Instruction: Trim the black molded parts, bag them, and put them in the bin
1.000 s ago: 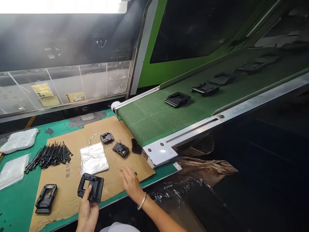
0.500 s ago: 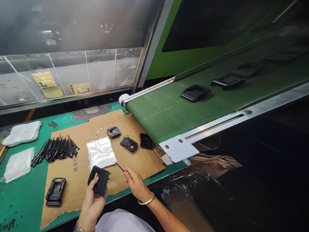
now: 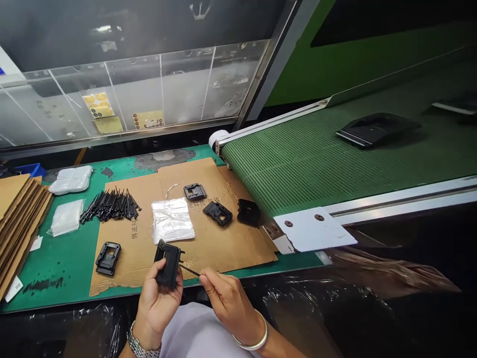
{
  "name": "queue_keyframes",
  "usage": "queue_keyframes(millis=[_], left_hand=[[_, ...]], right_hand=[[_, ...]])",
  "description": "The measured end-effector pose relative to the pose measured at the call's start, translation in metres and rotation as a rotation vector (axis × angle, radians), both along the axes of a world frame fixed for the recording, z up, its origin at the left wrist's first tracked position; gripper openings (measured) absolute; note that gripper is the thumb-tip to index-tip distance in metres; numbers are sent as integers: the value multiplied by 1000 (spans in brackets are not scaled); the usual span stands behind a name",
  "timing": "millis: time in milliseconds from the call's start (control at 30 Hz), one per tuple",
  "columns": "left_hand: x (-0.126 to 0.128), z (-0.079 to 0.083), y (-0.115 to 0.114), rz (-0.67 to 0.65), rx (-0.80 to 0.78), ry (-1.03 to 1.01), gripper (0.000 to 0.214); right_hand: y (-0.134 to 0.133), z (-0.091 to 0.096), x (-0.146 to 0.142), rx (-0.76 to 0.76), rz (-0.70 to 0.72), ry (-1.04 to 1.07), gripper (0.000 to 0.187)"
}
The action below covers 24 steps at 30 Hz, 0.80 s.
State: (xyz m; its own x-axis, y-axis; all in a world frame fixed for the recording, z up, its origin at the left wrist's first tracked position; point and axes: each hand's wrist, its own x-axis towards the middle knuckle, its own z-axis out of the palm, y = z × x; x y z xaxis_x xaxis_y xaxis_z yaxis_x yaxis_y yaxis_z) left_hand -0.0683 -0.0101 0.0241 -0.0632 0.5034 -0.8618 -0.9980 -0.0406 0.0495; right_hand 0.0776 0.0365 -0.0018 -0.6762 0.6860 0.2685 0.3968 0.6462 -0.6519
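Closer together than half a second ago, the thin black rod [image 3: 191, 271] and the black frame [image 3: 168, 273] now nearly meet: the rod's far end has come up to the frame's side, beside small prongs there. Whether it touches or has entered anything, I cannot tell. Left hand [image 3: 156, 306] grips the frame above the near edge of the cardboard sheet [image 3: 242, 243], thumb across its face, the other fingers mostly hidden behind. Right hand [image 3: 231, 301] pinches the rod between thumb and forefinger, covering its near end. Rods in the heap [image 3: 112, 205] on the tabletop [image 3: 74, 258] overlap too much to count. Under the lower end of the conveyor belt [image 3: 283, 164], a shadowed black part [image 3: 248, 213] is hard to make out. Another part [image 3: 458, 104] and the cardboard stack [image 3: 26, 228] are cut off by the picture's right and left edges.
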Motion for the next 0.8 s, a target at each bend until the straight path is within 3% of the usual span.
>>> queue_keyframes(millis=[267,533,800], left_hand=[[16,3,-14,90,54,-46,12],[27,13,-22,214,41,-111,18],[39,8,-33,187,26,-112,22]], right_hand=[[-7,8,13,113,121,33,33],[-7,9,18,182,346,23,32],[8,3,15,141,397,78,34]])
